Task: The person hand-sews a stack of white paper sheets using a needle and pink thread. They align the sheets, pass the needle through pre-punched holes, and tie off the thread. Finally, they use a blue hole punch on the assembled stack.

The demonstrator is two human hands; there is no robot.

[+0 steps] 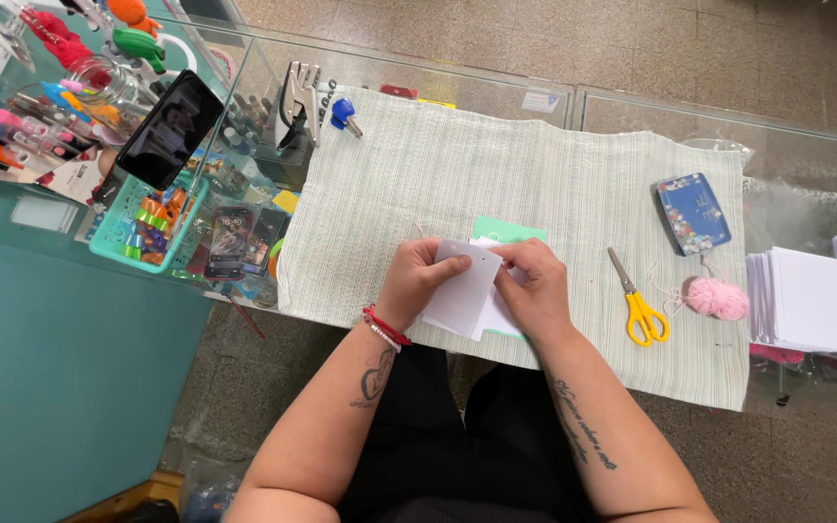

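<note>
My left hand (417, 278) and my right hand (535, 283) both pinch a small white card (464, 292) with two tiny holes near its top edge. More white cards are fanned under it. A pale green card (504, 230) lies flat just behind the hands. All of this is over a striped light cloth (457, 174) spread on a glass counter. A red cord bracelet sits on my left wrist.
Yellow-handled scissors (637, 305) and a pink pompom (718, 298) lie to the right, with a blue card holder (693, 213) and a stack of white cards (796, 298) beyond. A metal punch tool (298, 102), a black phone (169, 129) and a turquoise basket (143, 228) are at the left.
</note>
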